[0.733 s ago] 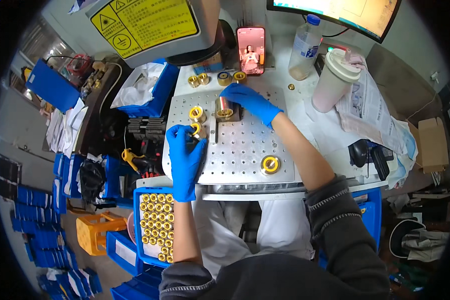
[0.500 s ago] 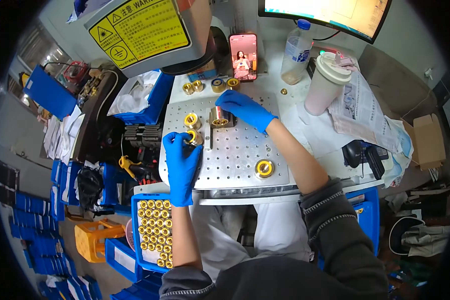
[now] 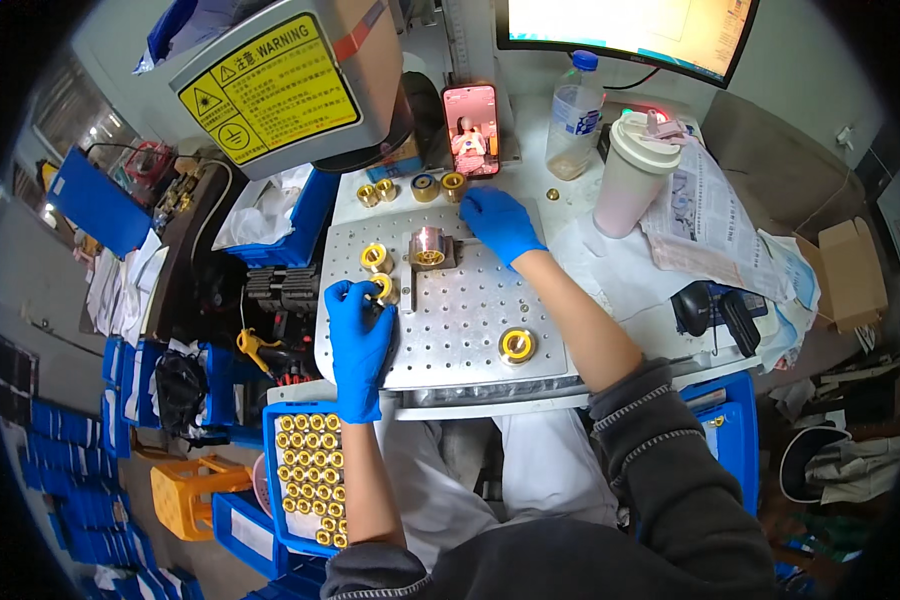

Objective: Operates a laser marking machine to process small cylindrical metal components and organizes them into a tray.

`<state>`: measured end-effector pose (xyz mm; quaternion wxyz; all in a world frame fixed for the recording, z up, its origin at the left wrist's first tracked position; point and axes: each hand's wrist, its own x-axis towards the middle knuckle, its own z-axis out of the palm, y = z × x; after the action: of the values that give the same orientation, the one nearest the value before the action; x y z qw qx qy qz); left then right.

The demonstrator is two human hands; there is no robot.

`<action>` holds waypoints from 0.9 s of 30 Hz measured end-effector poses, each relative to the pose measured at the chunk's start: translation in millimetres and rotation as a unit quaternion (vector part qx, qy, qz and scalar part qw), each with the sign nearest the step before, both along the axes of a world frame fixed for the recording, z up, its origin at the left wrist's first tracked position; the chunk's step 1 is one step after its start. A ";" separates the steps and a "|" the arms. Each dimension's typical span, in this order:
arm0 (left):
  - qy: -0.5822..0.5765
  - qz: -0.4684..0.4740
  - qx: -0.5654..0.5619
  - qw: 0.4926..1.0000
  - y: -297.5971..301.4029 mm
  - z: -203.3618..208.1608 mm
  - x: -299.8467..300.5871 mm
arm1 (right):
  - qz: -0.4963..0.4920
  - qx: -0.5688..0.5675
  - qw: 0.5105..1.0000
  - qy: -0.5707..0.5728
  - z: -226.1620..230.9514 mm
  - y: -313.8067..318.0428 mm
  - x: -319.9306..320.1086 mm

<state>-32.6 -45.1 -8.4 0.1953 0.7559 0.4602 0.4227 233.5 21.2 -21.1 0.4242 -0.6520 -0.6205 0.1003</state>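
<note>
Both gloved hands on perforated plate (image 3: pixel 450 330)
Left hand (image 3: pixel 358 335) pinching brass ring (image 3: pixel 381 288); right hand (image 3: pixel 500 222), fingers together, at 2 o'clock of fixture (image 3: pixel 430 246)

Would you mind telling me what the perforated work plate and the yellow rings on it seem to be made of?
Perforated work plate: likely aluminium or steel, matte silver-grey with a regular grid of holes. Yellow rings: probably brass, judging by their shiny golden gloss. Both hands wear blue, rubbery-looking gloves.

A single head-worn fisheye view looks steeply down from above the person's own chest, close over the perforated metal plate (image 3: pixel 460 310) at frame centre. Both forearms enter from the lower edge. The monitor (image 3: pixel 630 30) sits at the top edge, and straight lines bow toward the dark rim.
</note>
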 end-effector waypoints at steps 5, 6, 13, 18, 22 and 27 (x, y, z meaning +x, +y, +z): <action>-0.020 -0.008 -0.005 1.000 -0.2 1.5 -0.8 | 0.000 -0.035 0.999 0.024 1.2 -1.4 1.9; -0.020 -0.010 -0.006 1.000 -1.6 2.8 -0.9 | -0.002 -0.035 0.999 0.024 -0.5 -0.4 2.9; -0.085 0.035 -0.052 0.994 -4.1 3.3 -0.9 | 0.006 -0.025 1.000 0.010 -5.6 2.7 2.0; -0.094 0.023 -0.056 0.994 -2.9 0.2 -0.4 | 0.008 -0.030 0.999 -0.007 -2.8 4.2 6.4; -0.114 0.029 -0.078 0.990 -2.2 1.0 2.3 | 0.025 -0.039 0.996 0.074 13.8 -2.8 16.2; -0.122 0.029 -0.092 0.988 -2.1 -2.0 -3.3 | 0.041 0.004 0.997 0.061 58.9 -72.1 11.4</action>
<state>-35.9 -47.2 -10.4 0.3063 0.6640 0.4917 0.4727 244.9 -50.9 37.8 0.4594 -0.6171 -0.6198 0.1549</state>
